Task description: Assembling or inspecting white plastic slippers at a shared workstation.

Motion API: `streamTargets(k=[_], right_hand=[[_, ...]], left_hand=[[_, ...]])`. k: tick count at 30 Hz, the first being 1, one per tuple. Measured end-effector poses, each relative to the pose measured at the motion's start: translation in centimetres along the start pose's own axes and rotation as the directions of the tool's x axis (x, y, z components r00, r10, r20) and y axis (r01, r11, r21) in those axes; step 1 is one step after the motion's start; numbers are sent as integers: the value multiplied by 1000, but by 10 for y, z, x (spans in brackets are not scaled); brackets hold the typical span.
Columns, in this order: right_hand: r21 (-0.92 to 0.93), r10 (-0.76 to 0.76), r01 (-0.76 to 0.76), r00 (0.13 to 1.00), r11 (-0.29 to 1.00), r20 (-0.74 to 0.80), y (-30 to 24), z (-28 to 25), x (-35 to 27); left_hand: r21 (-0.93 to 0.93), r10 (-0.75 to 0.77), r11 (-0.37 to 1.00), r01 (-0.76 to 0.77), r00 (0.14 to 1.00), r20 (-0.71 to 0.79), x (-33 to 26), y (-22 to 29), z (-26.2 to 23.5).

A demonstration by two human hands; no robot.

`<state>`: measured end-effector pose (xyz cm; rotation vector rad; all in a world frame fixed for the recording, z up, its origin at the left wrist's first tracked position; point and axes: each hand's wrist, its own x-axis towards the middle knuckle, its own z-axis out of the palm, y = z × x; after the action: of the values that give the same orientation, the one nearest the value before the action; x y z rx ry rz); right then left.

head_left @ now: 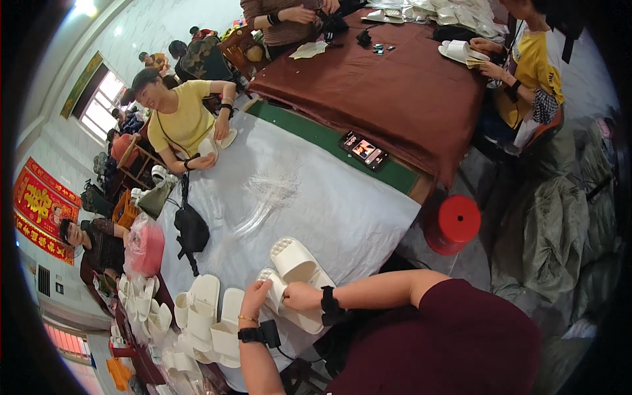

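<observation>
A white slipper [272, 278] is held between my two hands at the table's near edge. My left hand [254, 297] is closed on its left side, thumb and fingers at the toe end. My right hand [301, 297] is closed in a fist against the slipper's right side, and its fingertips are hidden. Just beyond lies another white slipper [294, 259] with a broad strap and a dimpled footbed, partly behind my right hand. To the left of my left hand, several more white slippers [228, 329] lie on the pale table cover [316, 214].
A black pouch [191, 228] lies at the table's left. A phone [364, 151] rests on the green strip [296, 128] before a brown-covered table [388, 85]. A red stool [459, 218] stands at right. Co-workers handle slippers at the far left and far right.
</observation>
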<state>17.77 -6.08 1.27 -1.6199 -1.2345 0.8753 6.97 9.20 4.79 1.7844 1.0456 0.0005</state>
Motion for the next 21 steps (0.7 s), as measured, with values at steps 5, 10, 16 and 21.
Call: streamTargets(k=[5, 10, 16, 21], right_hand=[[28, 25, -26, 999, 999, 40, -2, 1, 0], [74, 20, -23, 999, 997, 46, -8, -9, -3], [112, 25, -30, 998, 993, 50, -8, -9, -3], [108, 86, -92, 995, 990, 58, -6, -2, -1]], left_hand=[[-16, -8, 1000, 9, 998, 68, -3, 0, -3], [-107, -89, 989, 100, 991, 96, -9, 19, 1], [-92, -108, 989, 117, 989, 101, -4, 8, -2], [-140, -112, 980, 144, 970, 217, -5, 7, -10]])
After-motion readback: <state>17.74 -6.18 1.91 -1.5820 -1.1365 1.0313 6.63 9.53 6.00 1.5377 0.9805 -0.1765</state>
